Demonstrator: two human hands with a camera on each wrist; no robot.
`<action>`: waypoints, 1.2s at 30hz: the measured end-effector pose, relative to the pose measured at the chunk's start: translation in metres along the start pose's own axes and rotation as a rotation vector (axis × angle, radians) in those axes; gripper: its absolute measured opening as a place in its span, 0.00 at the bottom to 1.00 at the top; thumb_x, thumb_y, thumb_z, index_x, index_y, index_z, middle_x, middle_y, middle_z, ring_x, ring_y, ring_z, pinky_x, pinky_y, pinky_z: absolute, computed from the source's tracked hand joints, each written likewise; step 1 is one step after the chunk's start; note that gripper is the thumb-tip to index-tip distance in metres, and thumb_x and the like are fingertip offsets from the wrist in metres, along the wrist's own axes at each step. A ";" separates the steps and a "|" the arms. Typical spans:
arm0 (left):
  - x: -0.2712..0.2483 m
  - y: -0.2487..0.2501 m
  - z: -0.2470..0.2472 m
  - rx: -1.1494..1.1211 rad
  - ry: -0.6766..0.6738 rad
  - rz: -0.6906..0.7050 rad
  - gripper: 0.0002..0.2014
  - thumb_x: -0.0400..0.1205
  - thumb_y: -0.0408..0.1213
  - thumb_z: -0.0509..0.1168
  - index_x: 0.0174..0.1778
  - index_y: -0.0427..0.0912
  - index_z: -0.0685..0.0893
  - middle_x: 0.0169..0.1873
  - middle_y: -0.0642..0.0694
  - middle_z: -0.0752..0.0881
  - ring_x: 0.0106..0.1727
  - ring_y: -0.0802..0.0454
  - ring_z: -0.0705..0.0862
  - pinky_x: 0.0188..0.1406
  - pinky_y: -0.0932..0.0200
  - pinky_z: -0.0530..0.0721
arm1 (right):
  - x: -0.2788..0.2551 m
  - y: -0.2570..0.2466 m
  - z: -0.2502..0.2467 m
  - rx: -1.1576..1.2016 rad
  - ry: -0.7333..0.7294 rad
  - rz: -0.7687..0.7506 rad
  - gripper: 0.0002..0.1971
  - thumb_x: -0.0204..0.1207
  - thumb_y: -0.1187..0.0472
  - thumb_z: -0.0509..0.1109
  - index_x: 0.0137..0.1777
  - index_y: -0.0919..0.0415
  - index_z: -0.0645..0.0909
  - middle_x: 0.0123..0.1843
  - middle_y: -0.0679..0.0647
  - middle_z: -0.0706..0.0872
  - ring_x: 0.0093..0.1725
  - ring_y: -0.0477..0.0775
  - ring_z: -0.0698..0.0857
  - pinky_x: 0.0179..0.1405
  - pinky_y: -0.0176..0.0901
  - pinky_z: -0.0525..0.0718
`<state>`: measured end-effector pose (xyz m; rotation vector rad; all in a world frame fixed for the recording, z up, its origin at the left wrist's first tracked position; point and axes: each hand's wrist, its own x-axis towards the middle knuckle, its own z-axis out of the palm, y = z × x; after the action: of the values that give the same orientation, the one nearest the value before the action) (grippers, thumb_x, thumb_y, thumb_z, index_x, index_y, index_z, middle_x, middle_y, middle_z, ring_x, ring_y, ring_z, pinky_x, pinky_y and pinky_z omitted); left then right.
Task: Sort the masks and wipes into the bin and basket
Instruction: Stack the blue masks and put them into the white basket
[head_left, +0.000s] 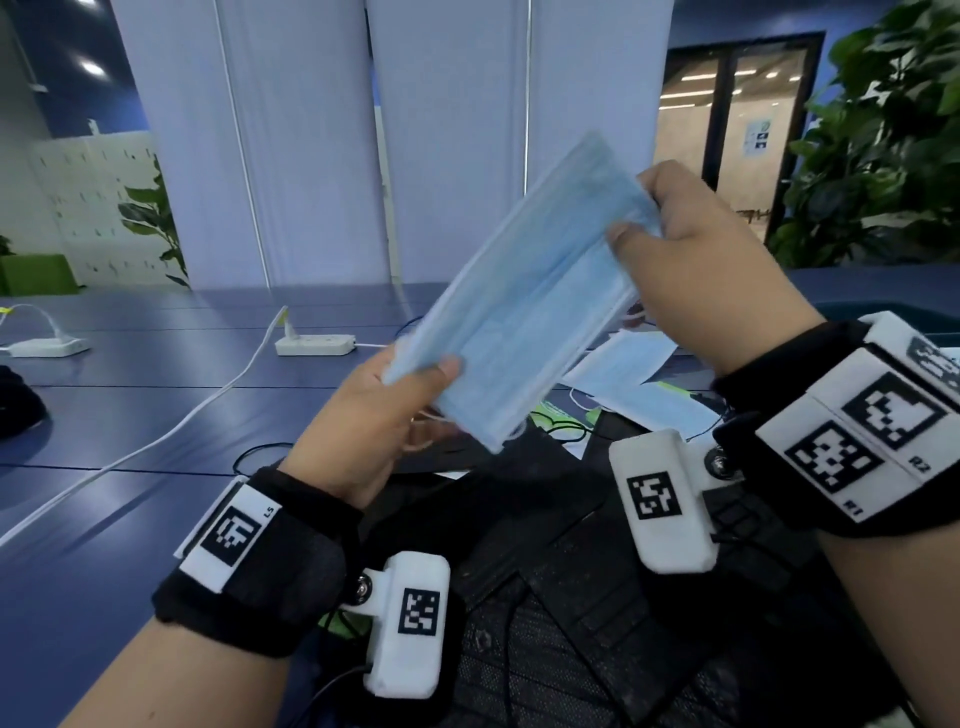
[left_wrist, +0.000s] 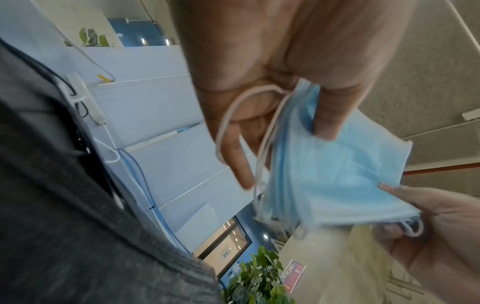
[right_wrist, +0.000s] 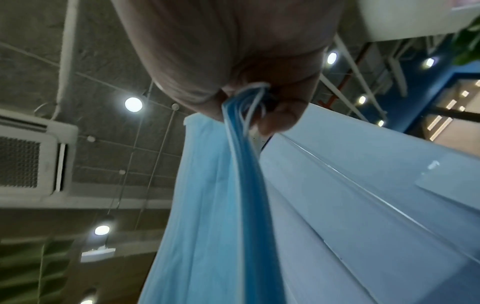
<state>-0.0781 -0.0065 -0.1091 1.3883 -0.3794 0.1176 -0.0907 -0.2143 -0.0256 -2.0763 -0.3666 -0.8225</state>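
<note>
Several blue masks are pressed together into one flat stack (head_left: 524, 306), and both hands hold it in the air above the tabletop (head_left: 156, 364), tilted with one end low and the other end high. The left hand (head_left: 379, 415) pinches the lower end between thumb and fingers; in the left wrist view some white ear loops (left_wrist: 228, 123) hang loose across its palm. The right hand (head_left: 711, 270) pinches the upper end, thumb on the front face, and the right wrist view shows the layered edges of the stack (right_wrist: 241, 144) clamped in its fingers.

More loose masks (head_left: 628, 374) lie on the tabletop toward its right edge, just behind the held stack. A white power strip (head_left: 314, 344) with its cable sits farther back.

I judge that the step in hand is gathering and squaring the masks before they go to their container. Neither bin nor basket shows clearly here; the dark shape at the far right edge is perhaps one of them. The next move calls for finding the correct container, keeping the loops from catching on fingers, and lowering the stack in without letting it fan apart.
</note>
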 end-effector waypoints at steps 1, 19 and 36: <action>0.001 0.003 0.000 -0.061 0.022 0.038 0.13 0.73 0.36 0.69 0.54 0.46 0.83 0.46 0.51 0.91 0.47 0.52 0.89 0.44 0.54 0.89 | 0.002 0.002 0.000 0.080 0.002 0.058 0.07 0.82 0.62 0.58 0.56 0.61 0.73 0.47 0.55 0.80 0.39 0.53 0.80 0.26 0.37 0.81; 0.044 0.059 0.121 0.065 -0.082 -0.055 0.02 0.87 0.38 0.57 0.52 0.46 0.73 0.29 0.47 0.78 0.13 0.61 0.70 0.09 0.74 0.63 | -0.015 0.029 -0.123 -0.068 0.195 0.065 0.07 0.80 0.61 0.65 0.47 0.55 0.86 0.30 0.38 0.82 0.19 0.37 0.77 0.24 0.26 0.78; 0.058 -0.010 0.313 1.007 -0.377 0.023 0.27 0.81 0.45 0.65 0.72 0.35 0.68 0.62 0.40 0.81 0.53 0.47 0.80 0.45 0.59 0.76 | -0.072 0.151 -0.253 -0.630 -0.058 0.623 0.21 0.78 0.70 0.61 0.69 0.57 0.78 0.63 0.58 0.81 0.33 0.50 0.77 0.33 0.43 0.72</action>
<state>-0.0808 -0.3213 -0.0576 2.4144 -0.7011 0.0628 -0.1717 -0.5044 -0.0590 -2.5720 0.5676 -0.5243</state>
